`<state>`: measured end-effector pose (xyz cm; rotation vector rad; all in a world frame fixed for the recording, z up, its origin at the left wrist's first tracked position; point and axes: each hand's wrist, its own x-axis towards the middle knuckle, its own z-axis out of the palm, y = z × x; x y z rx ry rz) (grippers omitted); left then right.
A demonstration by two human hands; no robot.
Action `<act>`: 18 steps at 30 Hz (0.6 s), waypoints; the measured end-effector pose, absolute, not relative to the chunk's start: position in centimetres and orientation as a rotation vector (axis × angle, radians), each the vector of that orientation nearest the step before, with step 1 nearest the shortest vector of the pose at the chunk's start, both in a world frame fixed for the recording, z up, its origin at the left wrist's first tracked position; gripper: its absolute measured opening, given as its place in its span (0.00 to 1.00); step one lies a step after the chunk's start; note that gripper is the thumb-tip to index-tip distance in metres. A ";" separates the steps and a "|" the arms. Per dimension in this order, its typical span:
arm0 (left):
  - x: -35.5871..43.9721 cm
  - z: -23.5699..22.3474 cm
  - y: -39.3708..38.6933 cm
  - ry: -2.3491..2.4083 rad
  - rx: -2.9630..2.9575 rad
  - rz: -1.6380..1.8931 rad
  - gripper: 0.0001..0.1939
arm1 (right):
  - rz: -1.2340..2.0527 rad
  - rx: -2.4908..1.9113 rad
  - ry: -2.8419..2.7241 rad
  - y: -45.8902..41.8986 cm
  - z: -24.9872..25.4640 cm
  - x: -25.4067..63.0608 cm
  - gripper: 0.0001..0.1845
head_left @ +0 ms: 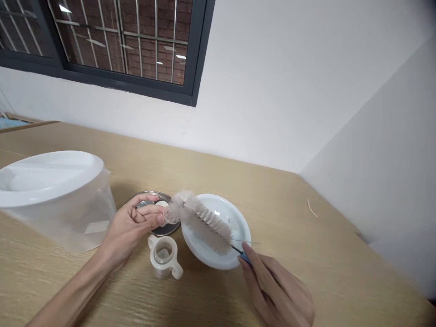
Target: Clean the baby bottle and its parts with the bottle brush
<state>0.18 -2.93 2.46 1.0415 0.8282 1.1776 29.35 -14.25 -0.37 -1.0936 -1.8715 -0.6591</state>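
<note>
Head view shows our right hand [275, 286] closed tight on the blue handle [244, 257] of a fluffy brush [207, 225], which leans over the white bowl [242, 225]. Our left hand [134, 220] pinches a small clear piece [171, 219] by the brush's tip. We see a two-handled cup [162, 261] near our left hand, on the table [340, 277].

Not reading any text, brand, number or sign anywhere.
</note>
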 end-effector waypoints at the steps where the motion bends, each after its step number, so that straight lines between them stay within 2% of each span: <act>1: 0.2 2.5 -3.0 0.824 1.043 1.184 0.27 | -0.657 -1.087 -1.900 -14.2 -0.4 29.4 0.26; 5: 0.3 2.6 -3.0 0.833 1.056 1.200 0.32 | -0.747 -1.098 -1.957 -13.8 -0.7 29.8 0.26; 10: 0.2 2.8 -3.1 0.859 1.060 1.188 0.33 | -0.842 -1.204 -1.882 -13.5 -0.6 30.4 0.31; 14: 0.4 2.8 -2.9 0.874 1.042 1.204 0.33 | -0.754 -1.180 -1.817 -13.8 -0.4 29.8 0.34; 18: 0.6 2.5 -2.8 0.883 1.035 1.241 0.34 | -0.633 -1.119 -1.828 -14.1 -0.5 29.0 0.28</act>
